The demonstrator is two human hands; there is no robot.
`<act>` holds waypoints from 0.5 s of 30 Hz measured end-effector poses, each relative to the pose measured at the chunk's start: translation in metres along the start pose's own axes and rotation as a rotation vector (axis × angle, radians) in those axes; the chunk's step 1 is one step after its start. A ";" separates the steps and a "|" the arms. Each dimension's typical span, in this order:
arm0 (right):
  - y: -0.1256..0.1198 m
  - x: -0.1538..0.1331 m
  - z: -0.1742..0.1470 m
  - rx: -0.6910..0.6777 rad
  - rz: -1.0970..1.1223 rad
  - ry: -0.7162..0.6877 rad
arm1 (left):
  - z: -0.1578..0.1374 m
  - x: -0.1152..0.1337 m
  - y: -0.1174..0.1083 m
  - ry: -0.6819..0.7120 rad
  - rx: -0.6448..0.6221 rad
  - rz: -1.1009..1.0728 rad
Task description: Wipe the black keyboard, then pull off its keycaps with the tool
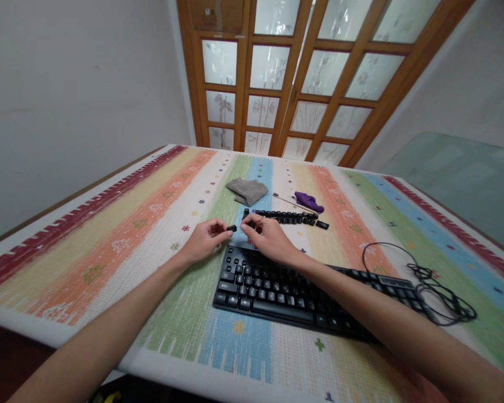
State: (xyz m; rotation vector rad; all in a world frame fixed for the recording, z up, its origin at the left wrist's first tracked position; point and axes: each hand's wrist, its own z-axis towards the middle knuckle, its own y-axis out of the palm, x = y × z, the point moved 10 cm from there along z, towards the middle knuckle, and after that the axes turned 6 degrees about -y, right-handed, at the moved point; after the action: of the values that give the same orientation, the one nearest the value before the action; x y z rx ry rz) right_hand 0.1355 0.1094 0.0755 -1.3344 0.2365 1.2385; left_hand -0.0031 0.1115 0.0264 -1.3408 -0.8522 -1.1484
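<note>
My left hand [208, 239] pinches a small black keycap [232, 228] between thumb and fingertips, just beyond the keyboard's far left corner. Close by on the right, the fingers of my right hand [269, 236] are drawn together; what they hold, if anything, is too small to make out. Under my right wrist lies a black keyboard [273, 308], with its upper left keys partly bare. Rows of loose black keycaps [294, 218] stretch across the cloth behind my right hand, which hides some of them.
A grey cloth [247, 191] lies farther back, left of a thin stick-like tool [294, 202] and a purple cloth [308, 201]. The keyboard's black cable [441, 294] is coiled at the right. Everything rests on a striped tablecloth [151, 218]; wooden glazed doors [273, 95] stand behind.
</note>
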 end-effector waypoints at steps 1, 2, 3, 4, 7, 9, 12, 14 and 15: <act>-0.003 0.004 -0.002 0.007 0.004 0.021 | 0.000 0.000 -0.002 0.000 0.017 -0.003; -0.005 0.009 -0.004 0.005 0.019 0.043 | 0.000 0.001 -0.003 0.005 0.036 0.015; -0.006 0.012 -0.006 -0.004 0.042 0.063 | 0.000 0.002 -0.005 0.015 0.054 0.057; -0.007 0.014 -0.009 -0.018 0.067 0.080 | -0.001 0.004 -0.006 0.027 0.068 0.118; -0.012 0.012 -0.018 -0.058 0.111 0.084 | -0.001 0.007 -0.005 0.070 0.091 0.323; -0.016 0.007 -0.023 -0.080 0.112 0.063 | 0.000 0.008 -0.006 0.097 0.119 0.406; -0.019 0.000 -0.031 -0.109 0.118 0.043 | 0.005 0.007 -0.008 0.110 0.164 0.472; -0.020 -0.002 -0.036 -0.121 0.126 0.041 | 0.009 0.006 -0.007 0.115 0.173 0.505; -0.020 -0.003 -0.038 -0.125 0.128 0.043 | 0.012 0.005 -0.006 0.119 0.174 0.520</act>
State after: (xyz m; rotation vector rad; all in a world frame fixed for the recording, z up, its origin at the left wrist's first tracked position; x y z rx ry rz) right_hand 0.1691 0.0820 0.0777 -1.4727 0.2824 1.3510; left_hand -0.0060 0.1232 0.0345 -1.2374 -0.4632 -0.7203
